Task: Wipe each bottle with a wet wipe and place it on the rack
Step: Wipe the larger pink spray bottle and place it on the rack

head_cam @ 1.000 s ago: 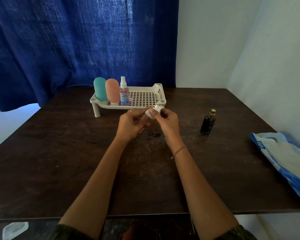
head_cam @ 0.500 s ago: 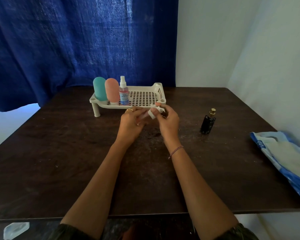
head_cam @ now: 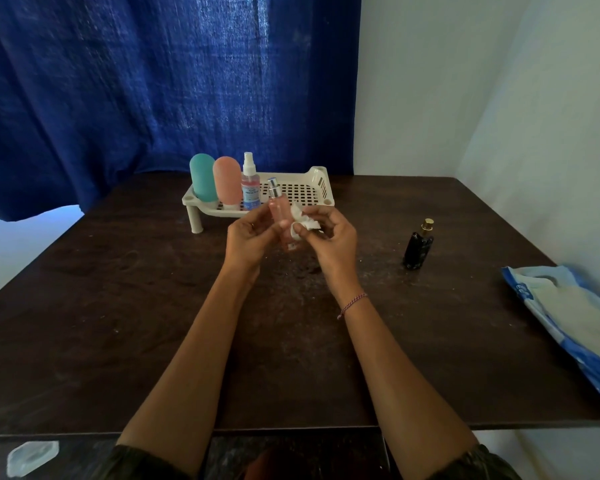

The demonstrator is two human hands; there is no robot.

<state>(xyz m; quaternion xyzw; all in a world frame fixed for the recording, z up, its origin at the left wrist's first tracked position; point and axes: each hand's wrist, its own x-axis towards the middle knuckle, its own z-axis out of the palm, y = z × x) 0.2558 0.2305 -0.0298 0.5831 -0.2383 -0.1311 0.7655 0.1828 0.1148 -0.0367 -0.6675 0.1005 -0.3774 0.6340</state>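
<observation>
We work at a dark table (head_cam: 118,306), with the blue wet-wipe pack (head_cam: 568,317) lying at its right edge, well apart from our hands. The white rack (head_cam: 321,188) stands at the far middle. Its left part holds a teal bottle (head_cam: 202,178), a pink tube (head_cam: 227,180) and a clear spray bottle (head_cam: 250,185), all upright in a row, and its right part shows only bare grid. A black bottle (head_cam: 418,245) stands alone on the table, to the right of our hands and nearer the right one. Our left hand (head_cam: 248,237) grips a slim pink bottle (head_cam: 279,211) around its body, fingers curled, holding it above the table just in front of the rack. Its long axis runs nearly upright, silver cap toward the far side. Our right hand (head_cam: 333,237) pinches a crumpled white wipe (head_cam: 303,223) against the bottle's right flank. We judge the wiping of this bottle to be in hand. The rack lies straight beyond it, so the left hand, which holds it, has only a short reach forward and slightly right to the free grid, keeping the bottle upright.
</observation>
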